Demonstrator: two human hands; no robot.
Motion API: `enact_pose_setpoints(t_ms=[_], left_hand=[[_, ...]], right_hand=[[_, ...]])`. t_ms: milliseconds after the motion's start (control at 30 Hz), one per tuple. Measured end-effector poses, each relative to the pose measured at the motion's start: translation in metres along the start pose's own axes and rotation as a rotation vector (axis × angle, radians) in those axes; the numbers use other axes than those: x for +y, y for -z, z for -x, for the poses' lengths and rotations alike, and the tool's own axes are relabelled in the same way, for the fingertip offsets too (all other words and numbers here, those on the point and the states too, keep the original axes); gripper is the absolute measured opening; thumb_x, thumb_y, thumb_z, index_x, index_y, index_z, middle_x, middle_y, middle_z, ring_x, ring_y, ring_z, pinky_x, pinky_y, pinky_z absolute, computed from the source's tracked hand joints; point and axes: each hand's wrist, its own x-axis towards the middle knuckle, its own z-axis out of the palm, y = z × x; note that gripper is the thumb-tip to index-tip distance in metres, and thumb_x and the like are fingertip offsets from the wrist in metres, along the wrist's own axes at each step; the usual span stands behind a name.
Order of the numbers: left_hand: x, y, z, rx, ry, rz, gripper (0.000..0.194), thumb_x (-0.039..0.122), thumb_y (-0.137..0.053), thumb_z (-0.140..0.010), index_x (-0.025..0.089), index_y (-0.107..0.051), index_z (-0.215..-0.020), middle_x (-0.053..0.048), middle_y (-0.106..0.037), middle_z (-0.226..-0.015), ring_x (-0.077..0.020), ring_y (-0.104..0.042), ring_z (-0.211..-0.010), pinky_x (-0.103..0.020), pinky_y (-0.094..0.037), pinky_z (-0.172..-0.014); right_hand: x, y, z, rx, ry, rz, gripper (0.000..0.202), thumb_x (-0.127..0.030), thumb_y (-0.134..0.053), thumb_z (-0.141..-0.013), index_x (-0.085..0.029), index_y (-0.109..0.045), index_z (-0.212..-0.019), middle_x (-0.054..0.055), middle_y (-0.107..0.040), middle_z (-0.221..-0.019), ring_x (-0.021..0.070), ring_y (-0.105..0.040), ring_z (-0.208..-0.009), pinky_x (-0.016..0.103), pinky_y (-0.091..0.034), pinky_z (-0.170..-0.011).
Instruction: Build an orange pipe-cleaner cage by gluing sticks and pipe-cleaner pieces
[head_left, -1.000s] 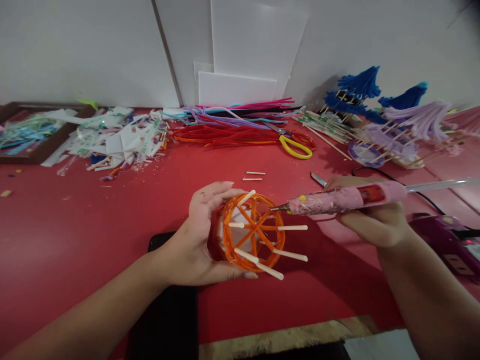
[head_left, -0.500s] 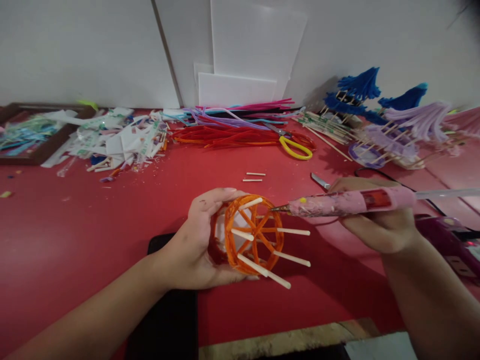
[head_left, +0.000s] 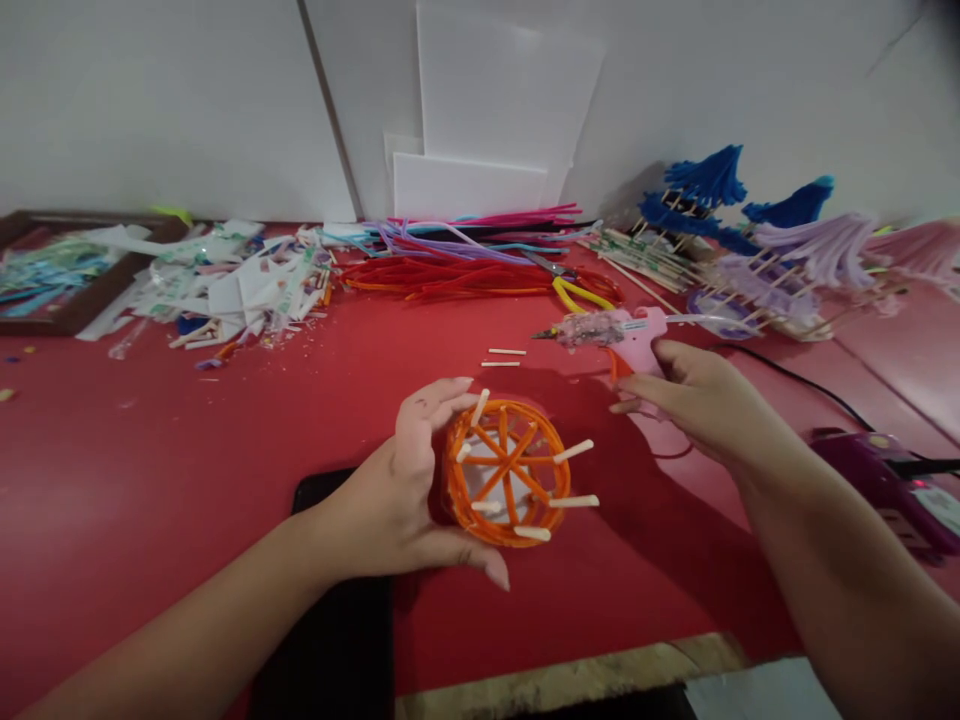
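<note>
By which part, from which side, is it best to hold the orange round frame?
I would grip the orange round frame by its curved outer wall, from the left: pale sticks project around its rim, so gripping there might disturb them, and the glue gun is at the right.

Just left of the orange frame [head_left: 508, 463], the person's left hand [head_left: 390, 495] has small dark marks [head_left: 421, 402] on a finger and a bare forearm [head_left: 217, 605], while the right hand [head_left: 697, 400], right of that frame, is likewise bare.
</note>
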Motion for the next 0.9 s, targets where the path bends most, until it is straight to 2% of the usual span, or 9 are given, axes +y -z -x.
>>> enact_pose_setpoints(t_ms=[100, 200, 300, 400, 500, 567, 633, 767, 900], left_hand=[[0.0, -0.001, 0.002, -0.053, -0.012, 0.013, 0.131, 0.059, -0.091, -0.052, 0.027, -0.008, -0.149, -0.026, -0.034, -0.148, -0.0492, -0.037, -0.14, -0.069, -0.042, -0.108], [0.0, -0.001, 0.002, -0.089, 0.009, 0.038, 0.135, 0.06, -0.09, -0.052, 0.027, 0.0, -0.148, -0.029, -0.034, -0.147, -0.0505, -0.029, -0.145, -0.07, -0.035, -0.113], [0.001, 0.002, 0.002, -0.13, 0.01, 0.017, 0.129, 0.054, -0.089, -0.059, 0.025, -0.001, -0.148, -0.029, -0.03, -0.149, -0.049, -0.023, -0.148, -0.068, -0.034, -0.115], [0.004, 0.006, -0.002, -0.153, -0.028, -0.005, 0.119, 0.049, -0.086, -0.066, 0.024, -0.003, -0.147, -0.027, -0.033, -0.148, -0.0459, -0.018, -0.15, -0.068, -0.034, -0.115], [0.007, 0.009, -0.006, -0.149, -0.077, -0.011, 0.108, 0.044, -0.083, -0.071, 0.025, -0.008, -0.147, -0.023, -0.04, -0.143, -0.0429, -0.027, -0.146, -0.069, -0.028, -0.118], [0.007, 0.011, -0.008, -0.135, -0.081, 0.016, 0.108, 0.043, -0.085, -0.068, 0.026, -0.014, -0.147, -0.02, -0.042, -0.14, -0.0417, -0.038, -0.14, -0.067, -0.032, -0.117], [0.005, 0.01, -0.007, -0.119, -0.074, 0.053, 0.112, 0.045, -0.089, -0.062, 0.028, -0.017, -0.146, -0.02, -0.04, -0.139, -0.0425, -0.042, -0.137, -0.063, -0.042, -0.112], [-0.002, 0.006, -0.003, -0.098, -0.055, 0.072, 0.119, 0.047, -0.093, -0.056, 0.03, -0.017, -0.146, -0.019, -0.04, -0.138, -0.0456, -0.032, -0.143, -0.063, -0.043, -0.11], [-0.002, 0.003, -0.001, -0.072, 0.011, 0.168, 0.128, 0.048, -0.092, -0.057, 0.034, -0.004, -0.149, -0.02, -0.033, -0.145, -0.0388, -0.05, -0.131, -0.059, -0.047, -0.107]], right_hand=[[0.002, 0.002, 0.0, 0.045, -0.051, 0.239, 0.032, -0.022, -0.062, -0.073, -0.025, -0.038, -0.053, -0.006, -0.044, -0.041, 0.013, -0.051, -0.037, 0.022, -0.03, -0.034], [0.004, 0.003, 0.003, 0.033, 0.003, 0.531, 0.034, -0.025, -0.059, -0.071, -0.025, -0.032, -0.05, -0.006, -0.037, -0.041, 0.0108, -0.037, -0.038, 0.024, -0.023, -0.038], [0.005, 0.003, 0.009, -0.067, 0.056, 0.612, 0.022, -0.026, -0.058, -0.069, -0.025, -0.041, -0.055, -0.002, -0.05, -0.052, 0.0138, -0.044, -0.045, 0.027, -0.029, -0.046], [0.001, 0.008, 0.013, -0.097, 0.084, 0.652, 0.015, -0.027, -0.059, -0.07, -0.024, -0.048, -0.061, 0.002, -0.058, -0.062, 0.0169, -0.05, -0.052, 0.029, -0.032, -0.051], [-0.013, 0.012, 0.008, -0.015, 0.096, 0.647, 0.013, -0.03, -0.06, -0.076, -0.022, -0.058, -0.066, 0.005, -0.065, -0.069, 0.0199, -0.057, -0.058, 0.031, -0.035, -0.054], [-0.027, 0.008, -0.005, 0.007, 0.145, 0.55, 0.01, -0.028, -0.059, -0.079, -0.022, -0.066, -0.076, 0.005, -0.07, -0.075, 0.021, -0.063, -0.066, 0.031, -0.042, -0.06], [-0.042, -0.005, -0.024, -0.07, 0.244, 0.452, 0.013, -0.026, -0.057, -0.084, -0.022, -0.069, -0.082, 0.004, -0.074, -0.084, 0.0195, -0.066, -0.074, 0.031, -0.047, -0.069], [-0.063, -0.043, -0.065, -0.407, 0.434, 0.631, 0.014, -0.023, -0.061, -0.088, -0.02, -0.074, -0.092, 0.009, -0.074, -0.097, 0.0241, -0.065, -0.097, 0.034, -0.044, -0.086], [-0.068, -0.069, -0.091, -0.534, 0.424, 0.663, 0.002, -0.016, -0.072, -0.077, -0.016, -0.073, -0.075, 0.011, -0.072, -0.089, 0.0258, -0.064, -0.089, 0.034, -0.041, -0.077]])
